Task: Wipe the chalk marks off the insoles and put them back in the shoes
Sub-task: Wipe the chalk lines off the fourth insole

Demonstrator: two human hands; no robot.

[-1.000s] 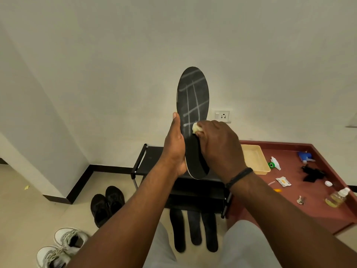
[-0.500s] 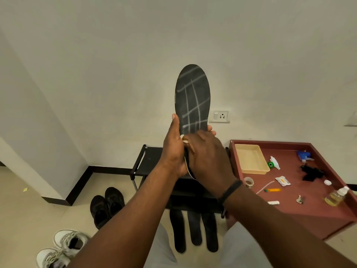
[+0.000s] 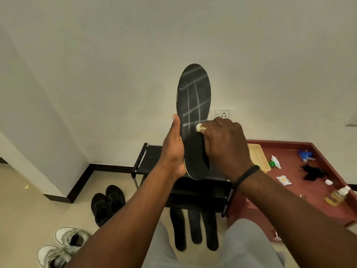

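From the head camera, your left hand holds the insole upright in front of you, heel end low in the palm, thumb along its left edge, toe end pointing up at the wall. That grip is closed round the lower half of the insole. Your right hand pinches a small pale wad, its grip narrow on it, and presses it to the insole's face about midway up, right at the lowest chalk line.

The chalk grid above the wad looks untouched, while the part below looks clean, so I judge you are working upward. Keep the wad flat on the face and stroke with firm, overlapping passes towards the toe, so that no streak is left between them. The upper half stands free and will likely flex away under pressure; slide your left hand higher behind it, or brace your fingers at the back, as you climb. Turn the wad to a fresh side once it loads with chalk, or it may smear.

On the floor, three more insoles lie side by side by the black rack. The black shoes sit left of them, the white shoes nearer the lower left corner. The red surface on the right carries a tray, bottles and small bits.
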